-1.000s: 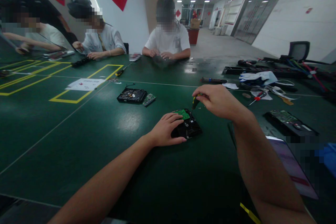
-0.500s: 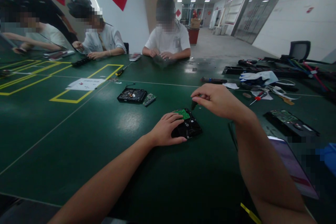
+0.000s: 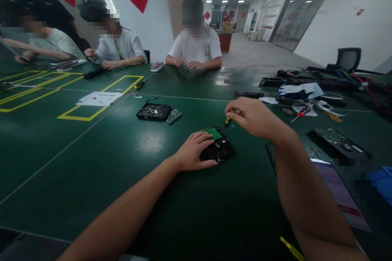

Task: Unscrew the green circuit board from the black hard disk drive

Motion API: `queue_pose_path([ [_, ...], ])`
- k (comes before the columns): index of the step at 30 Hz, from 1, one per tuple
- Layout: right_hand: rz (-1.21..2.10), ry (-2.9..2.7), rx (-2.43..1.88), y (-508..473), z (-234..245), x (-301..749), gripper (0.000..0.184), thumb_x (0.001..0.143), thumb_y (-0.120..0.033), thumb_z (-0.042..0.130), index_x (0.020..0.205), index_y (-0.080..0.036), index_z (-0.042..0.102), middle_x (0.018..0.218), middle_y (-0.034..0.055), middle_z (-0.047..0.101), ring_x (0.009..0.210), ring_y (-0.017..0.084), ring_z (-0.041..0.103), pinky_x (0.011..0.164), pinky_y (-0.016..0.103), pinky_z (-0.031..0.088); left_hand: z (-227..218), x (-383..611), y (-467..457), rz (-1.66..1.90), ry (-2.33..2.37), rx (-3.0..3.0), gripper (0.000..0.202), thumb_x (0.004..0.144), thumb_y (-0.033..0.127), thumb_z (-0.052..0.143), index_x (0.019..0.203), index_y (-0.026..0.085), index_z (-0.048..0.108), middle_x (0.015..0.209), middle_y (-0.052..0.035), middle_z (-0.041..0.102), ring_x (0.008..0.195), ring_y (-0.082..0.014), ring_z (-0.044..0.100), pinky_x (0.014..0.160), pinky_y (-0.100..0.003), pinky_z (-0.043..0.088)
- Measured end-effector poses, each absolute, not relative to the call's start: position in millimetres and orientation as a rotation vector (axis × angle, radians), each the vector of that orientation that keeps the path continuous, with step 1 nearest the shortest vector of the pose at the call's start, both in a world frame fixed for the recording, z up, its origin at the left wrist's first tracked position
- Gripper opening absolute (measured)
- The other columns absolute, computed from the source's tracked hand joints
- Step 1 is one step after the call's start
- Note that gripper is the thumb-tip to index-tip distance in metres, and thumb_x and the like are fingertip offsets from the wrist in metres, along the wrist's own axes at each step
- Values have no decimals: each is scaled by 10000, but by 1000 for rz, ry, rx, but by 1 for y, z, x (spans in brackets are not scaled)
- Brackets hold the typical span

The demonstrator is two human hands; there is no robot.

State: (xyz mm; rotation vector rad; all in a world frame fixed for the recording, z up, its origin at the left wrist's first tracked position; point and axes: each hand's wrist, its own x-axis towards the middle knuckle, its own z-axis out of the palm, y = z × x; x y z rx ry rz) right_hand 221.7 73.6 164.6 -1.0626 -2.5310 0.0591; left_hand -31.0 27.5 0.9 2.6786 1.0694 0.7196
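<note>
A black hard drive (image 3: 225, 149) with a green circuit board (image 3: 213, 132) on its upper face lies on the table in front of me. My left hand (image 3: 196, 149) rests flat over its left side, fingers spread and thumb stretched along the near edge. Pinched in the fingers of my right hand (image 3: 249, 115) is a yellow-and-black screwdriver (image 3: 227, 122). It points down at the drive's far right corner, beside the green board. Whether the tip sits in a screw is too small to tell. A few tiny bits (image 3: 233, 126), perhaps screws, lie just right of the screwdriver.
An opened hard drive (image 3: 153, 111) and a loose circuit board (image 3: 174, 116) lie left of centre. Another drive (image 3: 339, 143), a phone-like screen (image 3: 339, 193), a red screwdriver (image 3: 300, 114) and gloves (image 3: 301, 90) are at right. Several people sit across the green table (image 3: 92, 163).
The screwdriver's handle has turned in my right fingers, showing yellow where it looked dark before. My right hand has shifted very slightly right. The left hand and drive have stayed put.
</note>
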Motion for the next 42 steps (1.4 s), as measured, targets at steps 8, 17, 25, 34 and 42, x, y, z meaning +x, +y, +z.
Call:
queue_pose_path([
  [8, 97, -2541, -1072, 74, 164, 224, 245, 950, -203, 578, 1121, -166, 750, 1031, 91, 775, 821, 214, 681, 775, 346, 477, 1, -31, 27, 712, 1065, 2665, 775, 880, 708, 707, 1478, 233, 577, 1533, -136, 572, 1469, -367, 472, 1238, -600, 353],
  [17, 90, -2559, -1048, 74, 163, 222, 207, 964, -187, 564, 1065, -181, 744, 1043, 79, 770, 865, 211, 682, 810, 337, 469, 1, -30, 27, 715, 1071, 2667, 772, 886, 706, 703, 1475, 224, 577, 1529, -140, 576, 1467, -372, 473, 1239, -598, 350],
  [25, 8, -2489, -1189, 76, 163, 223, 150, 964, -315, 657, 982, -184, 729, 944, 86, 762, 846, 242, 683, 762, 356, 450, 1, -30, 27, 718, 1061, 2665, 760, 884, 695, 714, 1477, 241, 576, 1531, -136, 573, 1469, -376, 470, 1226, -614, 364],
  [34, 165, -2490, -1129, 73, 164, 220, 200, 981, -330, 606, 1017, -190, 744, 949, 63, 772, 763, 197, 673, 739, 336, 455, 0, -31, 28, 722, 1058, 2677, 765, 892, 700, 699, 1478, 224, 576, 1534, -142, 571, 1465, -369, 475, 1235, -598, 356],
  [42, 169, -2546, -1150, 74, 161, 220, 253, 914, -190, 586, 1112, -151, 738, 1013, 93, 778, 792, 205, 689, 759, 334, 479, 2, -31, 26, 724, 1056, 2672, 777, 880, 687, 721, 1481, 216, 576, 1515, -152, 586, 1454, -375, 486, 1234, -595, 353],
])
